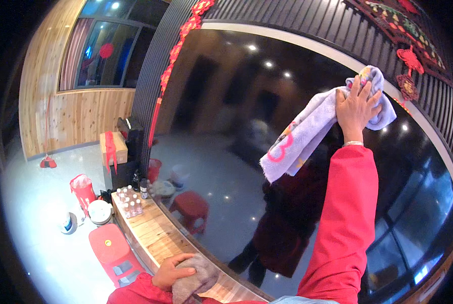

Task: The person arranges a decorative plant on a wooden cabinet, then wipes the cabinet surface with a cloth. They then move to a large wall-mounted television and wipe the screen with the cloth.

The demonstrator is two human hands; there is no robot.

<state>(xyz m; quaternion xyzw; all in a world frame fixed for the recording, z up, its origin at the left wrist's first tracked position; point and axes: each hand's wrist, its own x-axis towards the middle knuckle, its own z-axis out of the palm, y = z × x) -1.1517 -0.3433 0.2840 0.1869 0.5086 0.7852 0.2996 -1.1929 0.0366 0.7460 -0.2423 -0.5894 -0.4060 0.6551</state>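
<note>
My right hand [354, 108], in a red sleeve with a band at the wrist, presses a lavender patterned towel [293, 136] against the upper right of a large glossy black screen [226, 114]. One end of the towel hangs down to the left, and the rest is bunched beneath my fingers. Low in the view, my left hand [175, 271] grips a grey-brown cloth [197, 275] over the wooden ledge [165, 237] below the screen. Reflections of lights, a stool and a dark figure show on the screen.
Small bottles [129, 201] in a pack stand on the ledge's far end. Beside it on the floor are a red plastic stool [110, 243], a white bucket [100, 212] and a red bag [83, 192]. Red knot decorations [409, 60] hang by the screen's frame. A cardboard box [114, 146] sits farther back.
</note>
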